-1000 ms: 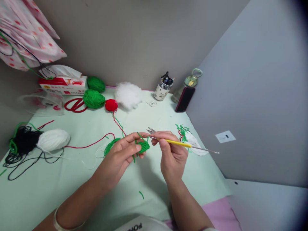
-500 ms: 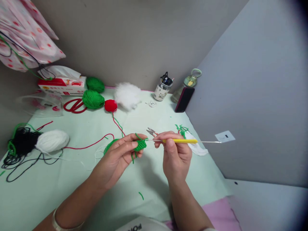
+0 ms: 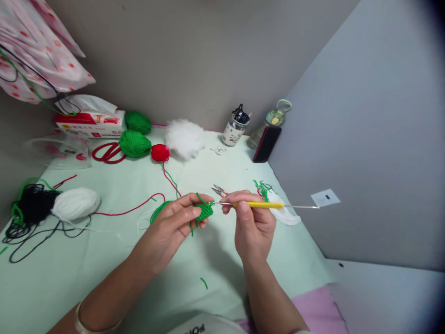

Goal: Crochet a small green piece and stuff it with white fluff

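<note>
Between the thumb and fingers of my left hand (image 3: 174, 220) is a small green crochet piece (image 3: 206, 211), with green yarn running over the index finger and short tails hanging below. My right hand (image 3: 255, 227) is closed round the yellow handle of a double-ended crochet hook (image 3: 262, 205), held like a pen. The hook's left tip meets the upper right edge of the green piece; its other metal end points right, past the hand. Just behind my right fingers lie thread snips (image 3: 219, 190), partly hidden.
Green yarn balls (image 3: 135, 144), a small red ball (image 3: 160, 152), red-handled scissors (image 3: 107, 153) and white stuffing (image 3: 184, 138) lie at the back. White yarn (image 3: 77, 203) and black yarn (image 3: 33, 208) sit left. A phone (image 3: 266, 144) leans against a bottle (image 3: 276, 117) beside a pen jar (image 3: 235, 130).
My right hand and the hook have shifted very slightly left. The green piece has turned or tilted a little in my left fingers. Everything else looks the same.
</note>
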### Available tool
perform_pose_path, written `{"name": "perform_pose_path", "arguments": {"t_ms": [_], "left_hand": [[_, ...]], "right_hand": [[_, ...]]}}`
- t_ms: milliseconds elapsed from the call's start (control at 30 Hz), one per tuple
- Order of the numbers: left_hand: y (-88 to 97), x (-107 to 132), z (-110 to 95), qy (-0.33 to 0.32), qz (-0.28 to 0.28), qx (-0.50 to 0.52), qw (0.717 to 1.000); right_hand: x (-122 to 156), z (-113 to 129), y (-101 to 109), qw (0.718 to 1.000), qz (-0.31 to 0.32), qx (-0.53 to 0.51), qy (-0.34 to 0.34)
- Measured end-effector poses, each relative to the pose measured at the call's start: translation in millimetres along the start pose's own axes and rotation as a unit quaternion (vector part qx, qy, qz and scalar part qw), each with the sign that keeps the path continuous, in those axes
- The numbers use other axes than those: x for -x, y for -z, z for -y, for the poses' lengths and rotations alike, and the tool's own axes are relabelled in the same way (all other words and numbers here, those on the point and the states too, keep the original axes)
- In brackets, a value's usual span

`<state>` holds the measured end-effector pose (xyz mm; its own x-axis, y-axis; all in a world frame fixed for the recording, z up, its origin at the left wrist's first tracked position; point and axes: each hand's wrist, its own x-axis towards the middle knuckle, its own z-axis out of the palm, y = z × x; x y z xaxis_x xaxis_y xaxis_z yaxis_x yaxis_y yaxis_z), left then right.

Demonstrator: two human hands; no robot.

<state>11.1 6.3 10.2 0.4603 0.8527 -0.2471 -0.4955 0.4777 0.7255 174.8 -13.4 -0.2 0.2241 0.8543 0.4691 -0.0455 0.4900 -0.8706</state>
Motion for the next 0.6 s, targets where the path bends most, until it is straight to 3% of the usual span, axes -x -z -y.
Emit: {"name": "perform_pose_path", "arguments": {"t_ms": [200,333,600], "left_hand": [[0.6,2.3,4.3,-0.031,0.008,-0.043,0.999],[3.3,3.6,4.0,-0.051,0.018,-0.097,0.994],[7.1,3.0,2.2,-0.09,-0.024,-0.163,0.982]], "right_hand": [[-0.2,1.2,-1.4,0.996,0.077,0.042,0.032],[-0.8,-0.1,-0.6,0.994,0.083,0.059,0.034],[-2.0,-6.3,-1.0,0.992,0.022,-0.081,-0.098]]}}
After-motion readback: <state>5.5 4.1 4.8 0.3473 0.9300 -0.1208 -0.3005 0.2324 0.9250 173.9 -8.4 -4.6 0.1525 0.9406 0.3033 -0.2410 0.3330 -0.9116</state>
